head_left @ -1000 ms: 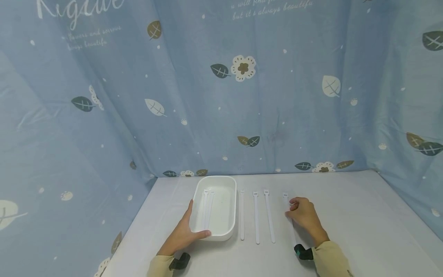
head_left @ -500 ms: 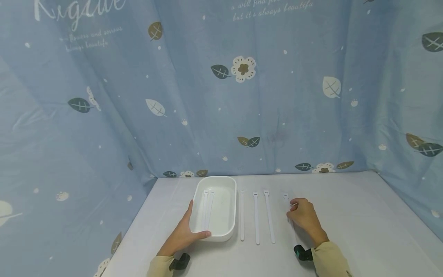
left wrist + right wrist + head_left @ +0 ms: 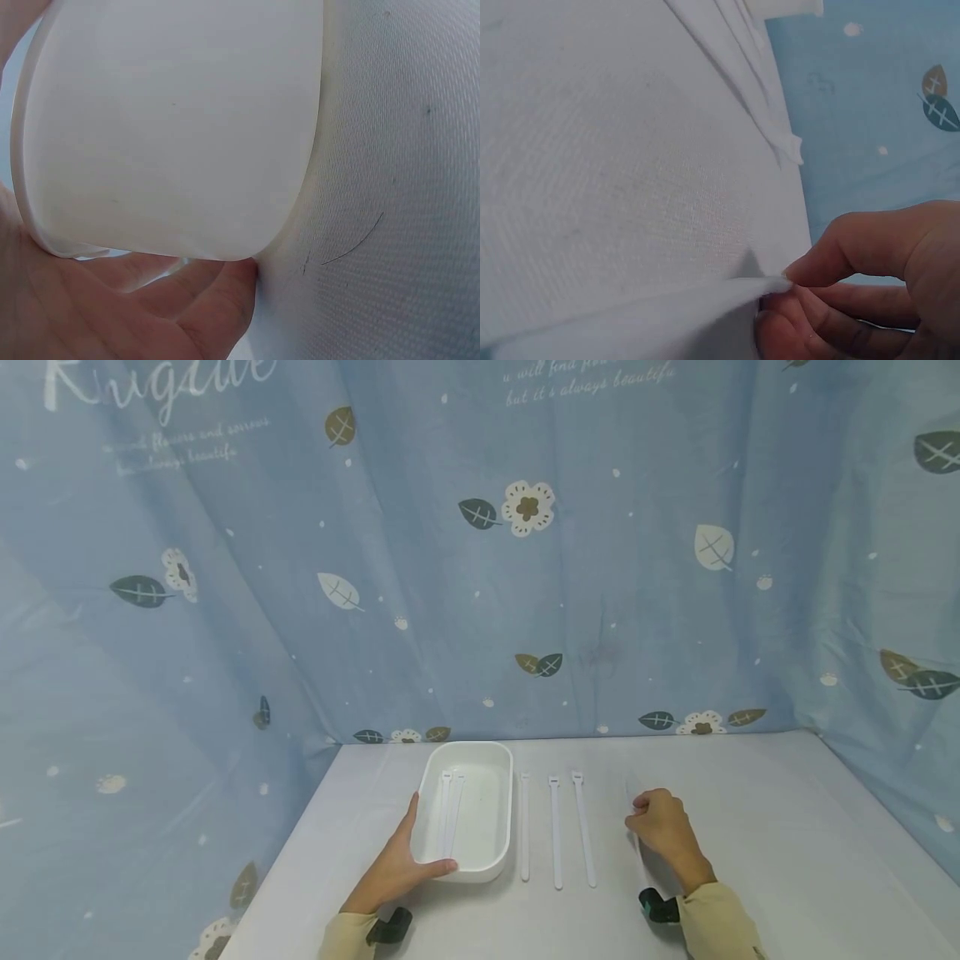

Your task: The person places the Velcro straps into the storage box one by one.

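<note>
In the head view my left hand (image 3: 397, 867) holds the white rectangular tub (image 3: 480, 875) at its left side, the thumb over the near rim. The left wrist view has the fingers along the tub's wall (image 3: 172, 135). My right hand (image 3: 666, 828) pinches a white cable tie (image 3: 697, 304) between thumb and fingers. This tie looks soft and flat, on edge in the right wrist view. Two white cable ties (image 3: 455, 818) lie lengthwise inside the tub. Three more ties, a left one (image 3: 525, 831), a middle one (image 3: 556, 835) and a right one (image 3: 583, 835), lie between tub and right hand.
A white cloth (image 3: 787, 835) covers the table. Blue printed curtain (image 3: 600, 568) hangs along the back and both sides. Black wrist devices (image 3: 390, 927) sit below each hand, by the beige sleeves (image 3: 720, 922).
The right hand's cable tie has turned, so its broad head no longer shows flat. That hand has shifted slightly right. Left hand, tub and the other ties stay put.
</note>
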Motion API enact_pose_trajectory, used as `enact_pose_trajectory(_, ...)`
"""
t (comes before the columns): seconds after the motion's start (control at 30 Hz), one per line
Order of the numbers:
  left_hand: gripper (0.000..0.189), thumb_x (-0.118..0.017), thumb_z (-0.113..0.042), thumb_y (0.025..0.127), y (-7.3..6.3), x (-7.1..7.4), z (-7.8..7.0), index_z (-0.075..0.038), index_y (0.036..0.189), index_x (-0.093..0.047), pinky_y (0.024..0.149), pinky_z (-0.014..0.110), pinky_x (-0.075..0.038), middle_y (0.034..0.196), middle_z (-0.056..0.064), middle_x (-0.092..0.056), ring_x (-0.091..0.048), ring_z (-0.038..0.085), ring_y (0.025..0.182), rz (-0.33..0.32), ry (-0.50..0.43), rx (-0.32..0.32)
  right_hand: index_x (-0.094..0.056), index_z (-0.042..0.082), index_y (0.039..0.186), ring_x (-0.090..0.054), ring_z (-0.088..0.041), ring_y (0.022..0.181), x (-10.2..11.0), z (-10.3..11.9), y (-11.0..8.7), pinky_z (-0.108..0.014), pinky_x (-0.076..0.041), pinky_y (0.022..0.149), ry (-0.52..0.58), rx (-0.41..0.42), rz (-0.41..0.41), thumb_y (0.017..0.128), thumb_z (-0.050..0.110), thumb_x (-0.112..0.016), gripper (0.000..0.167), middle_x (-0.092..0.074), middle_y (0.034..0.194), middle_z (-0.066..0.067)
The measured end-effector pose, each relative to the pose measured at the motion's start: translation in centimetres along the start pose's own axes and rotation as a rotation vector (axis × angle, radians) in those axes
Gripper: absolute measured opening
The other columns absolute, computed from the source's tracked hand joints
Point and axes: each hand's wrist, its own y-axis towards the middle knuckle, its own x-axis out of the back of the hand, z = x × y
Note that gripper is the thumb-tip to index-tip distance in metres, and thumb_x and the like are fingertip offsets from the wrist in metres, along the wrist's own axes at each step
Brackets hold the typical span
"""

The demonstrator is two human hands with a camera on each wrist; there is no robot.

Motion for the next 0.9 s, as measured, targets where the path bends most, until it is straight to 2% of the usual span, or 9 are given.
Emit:
enact_pose_trajectory(0.27,0.136,-0.092,-0.044,0.074,0.07,-0.06,-0.09,-0.016,0.168,0.002,0.123,0.067,-0.027,0.176,0.012,-0.009,-0.023,0.042,0.159,-0.004,0.004,-0.003,-0.069,-0.014,0.108,-0.07,-0.032,0.087,0.25,-0.01,0.02,-0.047,-0.06,0.076,-0.007,-0.001,0.014,0.085,0.005,-0.07,0.03,-0.073,0.098,-0.025)
enact_pose_trajectory(0.57,0.137,-0.093,-0.045,0.074,0.06,-0.06,-0.03,-0.017,0.168,0.002,0.125,0.068,-0.023,0.176,0.011,-0.007,-0.018,0.041,0.16,-0.004,0.003,0.0,-0.071,-0.012,0.107,-0.069,-0.029,0.088,0.6,-0.08,0.05,-0.042,-0.06,0.074,0.027,0.015,0.016,0.085,0.005,-0.07,0.028,-0.074,0.098,-0.023)
enact_pose_trajectory(0.9,0.137,-0.093,-0.046,0.073,-0.03,-0.18,-0.15,-0.018,0.168,0.002,0.123,0.069,-0.025,0.176,0.013,-0.008,-0.019,0.043,0.159,-0.008,0.022,-0.003,-0.068,-0.013,0.115,-0.065,-0.017,0.068,0.72,-0.29,0.11,-0.03,-0.055,0.063,0.101,0.006,0.038,0.088,0.004,-0.065,0.032,-0.072,0.089,-0.016)
